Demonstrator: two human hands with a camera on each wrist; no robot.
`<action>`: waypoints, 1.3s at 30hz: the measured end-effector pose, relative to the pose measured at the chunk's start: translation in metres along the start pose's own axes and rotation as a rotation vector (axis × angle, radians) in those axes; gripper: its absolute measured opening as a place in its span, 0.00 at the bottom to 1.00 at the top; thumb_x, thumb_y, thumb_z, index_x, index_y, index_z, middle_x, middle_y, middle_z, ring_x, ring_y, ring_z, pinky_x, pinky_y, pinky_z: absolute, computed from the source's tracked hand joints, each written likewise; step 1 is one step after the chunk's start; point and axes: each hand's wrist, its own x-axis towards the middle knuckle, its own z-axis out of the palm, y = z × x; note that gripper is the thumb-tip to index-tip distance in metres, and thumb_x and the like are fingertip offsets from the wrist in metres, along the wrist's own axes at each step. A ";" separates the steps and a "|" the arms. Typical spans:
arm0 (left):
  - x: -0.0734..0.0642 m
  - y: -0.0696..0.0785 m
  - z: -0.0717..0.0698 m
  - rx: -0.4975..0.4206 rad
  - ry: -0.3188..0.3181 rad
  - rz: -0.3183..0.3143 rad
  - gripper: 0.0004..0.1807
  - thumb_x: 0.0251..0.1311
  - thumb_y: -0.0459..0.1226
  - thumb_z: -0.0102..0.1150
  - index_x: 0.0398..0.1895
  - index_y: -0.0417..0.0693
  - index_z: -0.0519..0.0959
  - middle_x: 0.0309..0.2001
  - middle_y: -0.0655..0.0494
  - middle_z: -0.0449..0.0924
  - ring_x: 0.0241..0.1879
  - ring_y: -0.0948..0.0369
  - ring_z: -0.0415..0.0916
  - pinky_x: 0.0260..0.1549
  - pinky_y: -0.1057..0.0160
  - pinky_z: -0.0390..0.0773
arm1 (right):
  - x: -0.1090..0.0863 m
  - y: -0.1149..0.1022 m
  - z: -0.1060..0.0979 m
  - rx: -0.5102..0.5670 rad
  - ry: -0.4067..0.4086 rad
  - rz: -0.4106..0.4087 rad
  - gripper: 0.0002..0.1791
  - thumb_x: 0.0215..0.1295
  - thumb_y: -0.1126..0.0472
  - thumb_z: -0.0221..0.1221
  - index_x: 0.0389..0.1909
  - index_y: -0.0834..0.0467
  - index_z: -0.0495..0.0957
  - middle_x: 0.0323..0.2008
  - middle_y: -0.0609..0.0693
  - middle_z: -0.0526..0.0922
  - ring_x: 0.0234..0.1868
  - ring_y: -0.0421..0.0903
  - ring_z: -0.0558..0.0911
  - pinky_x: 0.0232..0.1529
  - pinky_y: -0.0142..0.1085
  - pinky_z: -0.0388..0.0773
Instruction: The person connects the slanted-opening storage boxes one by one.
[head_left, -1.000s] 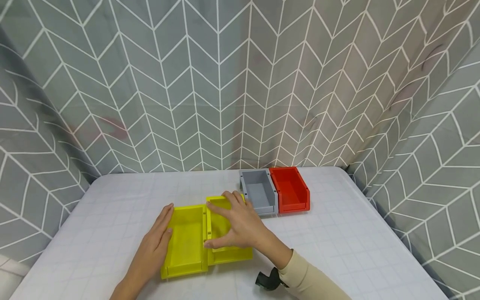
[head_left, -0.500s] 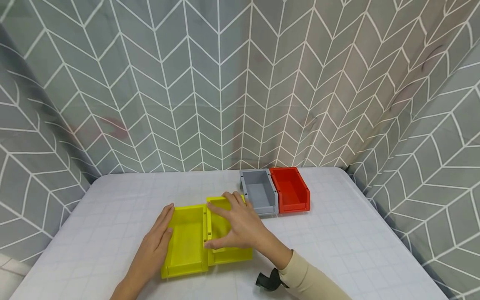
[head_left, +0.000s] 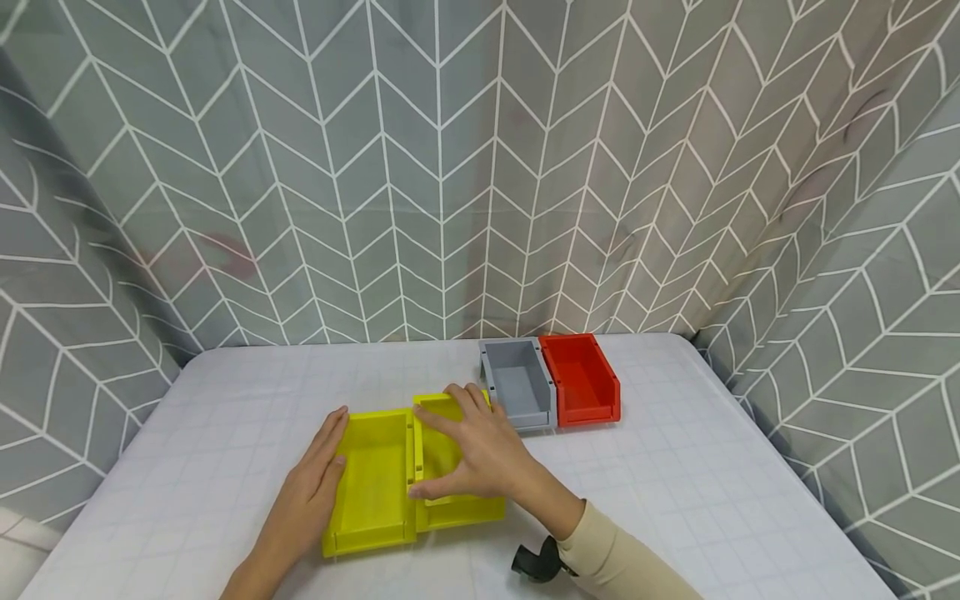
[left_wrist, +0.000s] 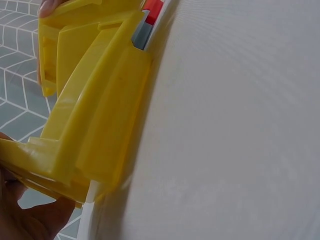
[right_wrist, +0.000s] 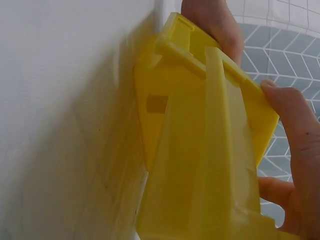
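Right grip, head: the right yellow bin (head_left: 461,512) is held across its top by the right hand (head_left: 480,446), thumb and fingers spread wide.
Left grip, head: the left yellow bin (head_left: 372,475) is pressed along its outer side by the left hand (head_left: 303,492), fingers straight.
Bin places, head: the yellow bins are set side by side on the white table (head_left: 675,492); the grey bin (head_left: 517,387) and red bin (head_left: 581,383) are placed beyond.
Left wrist: the left bin's outer wall is shown.
Right wrist: the right thumb (right_wrist: 295,112) is seen on a yellow rim.
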 end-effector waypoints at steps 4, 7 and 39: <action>0.000 0.000 0.000 -0.002 0.005 -0.001 0.31 0.82 0.33 0.43 0.84 0.46 0.54 0.83 0.54 0.47 0.79 0.46 0.49 0.69 0.79 0.41 | -0.001 0.001 0.000 0.013 -0.008 0.004 0.53 0.51 0.21 0.66 0.78 0.37 0.68 0.76 0.55 0.60 0.75 0.63 0.59 0.66 0.72 0.64; 0.000 0.000 0.001 -0.005 0.002 -0.006 0.31 0.82 0.33 0.43 0.84 0.47 0.54 0.83 0.55 0.46 0.79 0.47 0.49 0.69 0.80 0.41 | -0.001 0.001 0.000 0.019 -0.016 0.013 0.53 0.50 0.21 0.66 0.78 0.36 0.68 0.77 0.55 0.59 0.76 0.63 0.58 0.66 0.72 0.62; -0.001 -0.003 0.002 -0.044 0.009 0.022 0.32 0.80 0.29 0.44 0.84 0.44 0.54 0.83 0.56 0.46 0.80 0.47 0.48 0.68 0.82 0.41 | -0.003 -0.001 0.008 -0.017 -0.036 0.030 0.54 0.50 0.20 0.65 0.78 0.36 0.66 0.77 0.56 0.58 0.76 0.64 0.58 0.66 0.71 0.64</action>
